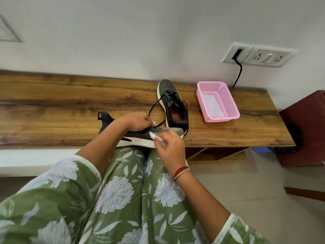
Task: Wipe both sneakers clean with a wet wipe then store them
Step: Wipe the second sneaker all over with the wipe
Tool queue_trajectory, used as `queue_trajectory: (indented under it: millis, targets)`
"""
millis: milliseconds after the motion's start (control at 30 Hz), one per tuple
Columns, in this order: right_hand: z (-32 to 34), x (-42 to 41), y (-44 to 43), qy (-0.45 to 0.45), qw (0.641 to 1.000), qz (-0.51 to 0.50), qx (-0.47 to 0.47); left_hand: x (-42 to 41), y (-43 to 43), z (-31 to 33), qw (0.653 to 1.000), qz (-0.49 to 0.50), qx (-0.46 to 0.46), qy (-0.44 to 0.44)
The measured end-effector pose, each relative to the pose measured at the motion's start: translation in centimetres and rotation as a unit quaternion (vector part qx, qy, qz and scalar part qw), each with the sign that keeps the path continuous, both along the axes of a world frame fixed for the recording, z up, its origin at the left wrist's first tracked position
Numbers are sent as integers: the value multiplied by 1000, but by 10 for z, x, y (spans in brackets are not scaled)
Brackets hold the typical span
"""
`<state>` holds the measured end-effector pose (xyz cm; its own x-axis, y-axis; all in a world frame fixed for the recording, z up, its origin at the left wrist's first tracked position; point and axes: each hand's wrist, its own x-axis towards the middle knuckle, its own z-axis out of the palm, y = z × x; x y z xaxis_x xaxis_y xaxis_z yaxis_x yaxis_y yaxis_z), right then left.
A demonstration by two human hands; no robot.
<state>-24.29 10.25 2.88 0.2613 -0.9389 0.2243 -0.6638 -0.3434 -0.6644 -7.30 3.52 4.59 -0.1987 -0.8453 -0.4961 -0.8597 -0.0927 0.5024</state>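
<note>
1. Seemed midway through wiping the first shoe: kept the near sneaker (137, 134) on its side at the near edge of the counter (70, 106), toe to the right, white sole toward the lap.
2. Curled the left hand (139, 121) over the upper by the laces, gripping it steady.
3. Pinched the wet wipe (154, 135) in the fingertips of the right hand (171, 147), pressed against the grey toe area just above the sole.
4. Left the far sneaker (171, 99) upright further back, toe toward the wall, with a loose lace trailing toward the left hand; could not tell whether already wiped.
5. Called next, probably, for strokes along toe and sole, then a turn of the shoe to reach its other side.
6. Allowed little margin at the near edge, so likely needed a firm hold against slipping off toward the lap.
7. Offered broad bare wood to the left; hemmed in on the right by the pink basket (210, 83), near the far sneaker, with something pale lying inside.
</note>
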Motion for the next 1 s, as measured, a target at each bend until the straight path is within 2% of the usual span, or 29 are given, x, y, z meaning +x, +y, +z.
queue_trajectory:
  millis: [67,133,200,267,333,433,500,567,667,767,867,933,1000]
  targets:
    - [2,-3,-11,-42,997,-61,-13,2,-3,1,999,7,27,25]
    - [0,1,-13,-30,997,-64,-23,2,-5,1,997,17,47,52]
    - [-8,16,-3,27,999,14,-45,2,-5,3,996,18,54,66]
    - [-16,35,15,113,983,117,-86,0,-4,3,996,29,49,68]
    - [-16,38,26,129,973,146,-125,0,-1,2,997,45,29,56]
    - [-1,13,13,28,992,30,-116,-3,2,-2,999,52,-8,13]
    - [16,-15,-5,-57,994,-81,-52,-10,10,-3,995,30,-64,-64]
    - [30,-44,-26,-137,972,-190,17,-18,23,-2,980,-6,-147,-137]
    - [40,-76,-48,-228,924,-295,86,-17,29,6,963,-58,-219,-148]
    - [47,-84,-48,-300,901,-280,139,-2,23,19,962,-129,-212,-116]
    - [55,-77,-37,-329,907,-199,170,6,29,16,953,-178,-199,-141]
    - [55,-69,-28,-310,919,-148,192,9,41,6,960,-164,-165,-155]
    - [52,-63,-22,-254,941,-95,199,11,52,-1,974,-113,-148,-132]
